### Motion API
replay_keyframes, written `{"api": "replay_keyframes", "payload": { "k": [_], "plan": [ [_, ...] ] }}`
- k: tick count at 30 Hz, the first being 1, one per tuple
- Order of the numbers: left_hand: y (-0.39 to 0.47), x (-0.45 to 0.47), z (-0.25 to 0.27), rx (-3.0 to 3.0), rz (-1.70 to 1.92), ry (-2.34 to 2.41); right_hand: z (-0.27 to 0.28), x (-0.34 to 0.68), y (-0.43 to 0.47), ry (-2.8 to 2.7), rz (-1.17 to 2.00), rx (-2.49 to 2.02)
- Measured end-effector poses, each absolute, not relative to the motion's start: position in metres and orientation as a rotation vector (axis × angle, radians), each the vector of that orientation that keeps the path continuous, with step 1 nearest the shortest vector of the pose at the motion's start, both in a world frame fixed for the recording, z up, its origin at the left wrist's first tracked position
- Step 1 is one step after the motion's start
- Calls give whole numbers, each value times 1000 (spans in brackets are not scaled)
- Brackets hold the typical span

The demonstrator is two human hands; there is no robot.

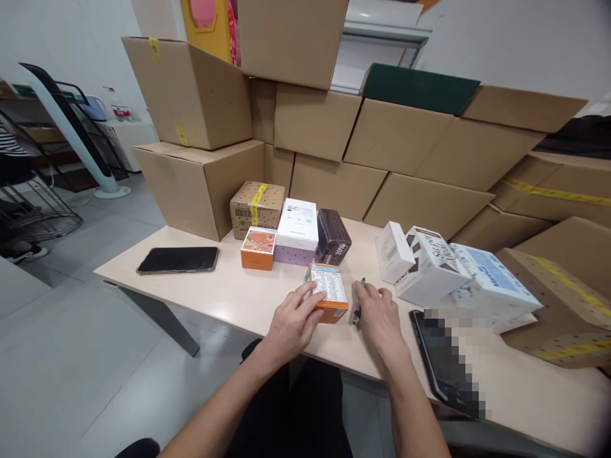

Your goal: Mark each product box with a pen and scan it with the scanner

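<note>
My left hand [296, 318] is closed on a small orange-and-white printed box [331, 286] near the front of the table, fingers over its top and left side. Just right of that box, my right hand [379, 315] has its fingers curled on a dark pen [356, 310] at the tabletop. Part of the pen is hidden by the fingers. Behind the held box stand an orange box with a picture lid [258, 248], a white and purple box [296, 230] and a dark brown box [333, 236].
A black phone [178, 259] lies at the table's left; a dark, partly blurred-out device [427, 350] lies right of my right hand. White boxes [432, 267] and a blue-white pack [494, 277] stand at right. Stacked cartons [329, 184] line the back edge.
</note>
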State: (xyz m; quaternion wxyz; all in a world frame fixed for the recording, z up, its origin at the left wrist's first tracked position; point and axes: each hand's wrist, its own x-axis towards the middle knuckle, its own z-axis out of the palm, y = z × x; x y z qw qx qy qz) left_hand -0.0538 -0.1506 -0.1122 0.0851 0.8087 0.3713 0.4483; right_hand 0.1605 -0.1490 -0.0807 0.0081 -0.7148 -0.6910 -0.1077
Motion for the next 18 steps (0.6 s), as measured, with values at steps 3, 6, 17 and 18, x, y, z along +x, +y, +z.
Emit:
{"api": "replay_keyframes", "payload": {
  "k": [3,6,17,18],
  "plan": [
    [-151,-54,-112,2420,1335,1104,-84,157,-146,-2168,-320,-2256],
    [-151,-54,-111,2420,1348,1110,-85,162,-152,-2151,-354,-2201],
    [-152,-55,-111,2393,1334,1112,-114,229,-269,-1122,-242,-2593],
    [-151,-54,-111,2386,1332,1114,-115,233,-273,-1077,-133,-2655]
  ]
}}
